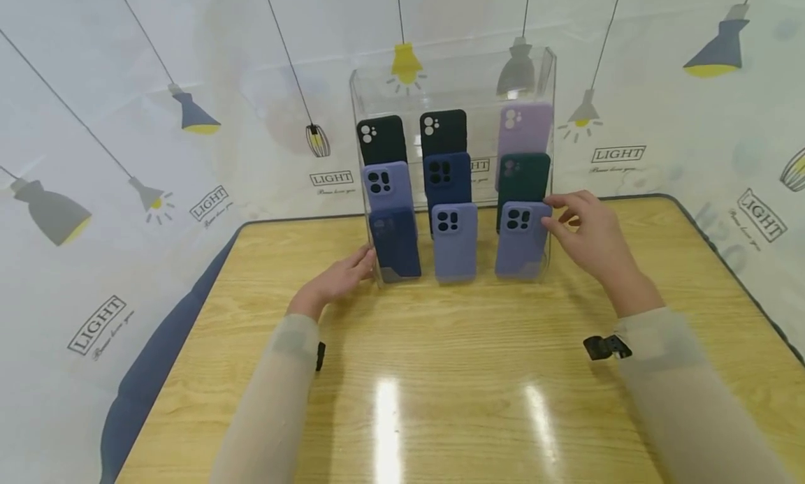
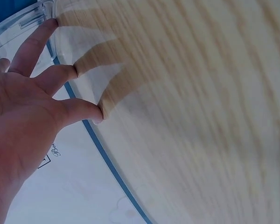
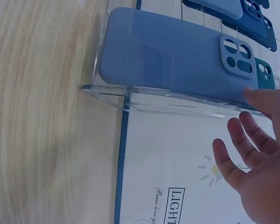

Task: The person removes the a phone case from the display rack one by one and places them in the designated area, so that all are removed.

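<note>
A clear acrylic display stand (image 1: pixel 454 86) holds several phone cases in three columns. My right hand (image 1: pixel 591 232) is at the stand's right side, thumb and index finger pinching the upper right edge of the front lavender phone case (image 1: pixel 522 250). In the right wrist view that phone case (image 3: pixel 177 56) sits in the clear slot, my thumb on its face by the camera cutouts; the other fingers are spread in the air. My left hand (image 1: pixel 342 274) touches the stand's lower left side beside a dark blue case (image 1: pixel 396 243). In the left wrist view its spread fingertips (image 2: pixel 98 114) rest on the tabletop.
Another lavender case (image 1: pixel 455 250) stands front middle, with navy (image 1: pixel 449 180), black (image 1: pixel 383 138), green (image 1: pixel 531 177) and pink-purple (image 1: pixel 534 124) ones behind. The stand is near the back edge of the wooden table (image 1: pixel 453 372), against a lamp-patterned backdrop (image 1: pixel 264 65).
</note>
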A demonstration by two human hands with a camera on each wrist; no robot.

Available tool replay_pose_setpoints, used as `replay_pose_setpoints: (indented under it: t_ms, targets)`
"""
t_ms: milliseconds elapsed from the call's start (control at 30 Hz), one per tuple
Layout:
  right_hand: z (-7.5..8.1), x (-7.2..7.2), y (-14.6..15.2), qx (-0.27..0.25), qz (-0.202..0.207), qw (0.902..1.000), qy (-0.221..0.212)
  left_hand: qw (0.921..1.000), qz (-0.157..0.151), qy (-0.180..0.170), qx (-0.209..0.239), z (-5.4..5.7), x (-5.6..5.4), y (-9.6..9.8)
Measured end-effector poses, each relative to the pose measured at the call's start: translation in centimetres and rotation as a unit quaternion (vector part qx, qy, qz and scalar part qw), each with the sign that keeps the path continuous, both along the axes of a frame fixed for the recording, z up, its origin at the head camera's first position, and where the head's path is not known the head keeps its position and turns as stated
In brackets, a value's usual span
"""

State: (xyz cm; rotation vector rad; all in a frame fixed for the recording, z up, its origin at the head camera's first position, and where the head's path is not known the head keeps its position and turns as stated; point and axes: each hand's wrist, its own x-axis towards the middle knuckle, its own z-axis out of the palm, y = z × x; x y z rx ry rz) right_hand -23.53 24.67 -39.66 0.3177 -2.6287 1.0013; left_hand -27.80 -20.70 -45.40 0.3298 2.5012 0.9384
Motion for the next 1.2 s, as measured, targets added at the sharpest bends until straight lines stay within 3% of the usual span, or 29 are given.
replay_pose_setpoints:
  t_ms: [233,333,500,600,867,1067,1200]
  targets:
    - [-1.0,0.3,-1.0,0.067,0.031,0.9939,0.082,0.9998,-0.004,0.002,-0.018,0.0,-0.3,0.1]
    - [-1.4,0.2,-1.5,0.093,0.047,0.991,0.084,0.9998,-0.004,0.005,-0.018,0.1,-0.3,0.0]
    - [-2.1,0.2,-1.8,0.104,0.048,0.9921,0.05,1.0,-0.007,-0.003,-0.006,0.1,-0.3,0.0]
    - [-2.6,0.1,-1.8,0.094,0.042,0.9936,0.047,0.9999,-0.007,-0.009,0.0,0.2,-0.1,0.0]
    - [-3.4,0.1,-1.4,0.055,0.029,0.9935,0.096,0.9998,-0.008,-0.018,0.002,0.1,-0.1,0.1]
    - [-2.0,0.7,-2.1,0.021,0.005,0.9875,0.156,0.9996,-0.011,-0.024,0.003,0.1,-0.2,0.0]
    - [-0.8,1.4,-3.5,-0.042,-0.001,0.9804,0.193,0.9995,-0.01,-0.029,-0.001,0.5,-0.1,0.0]
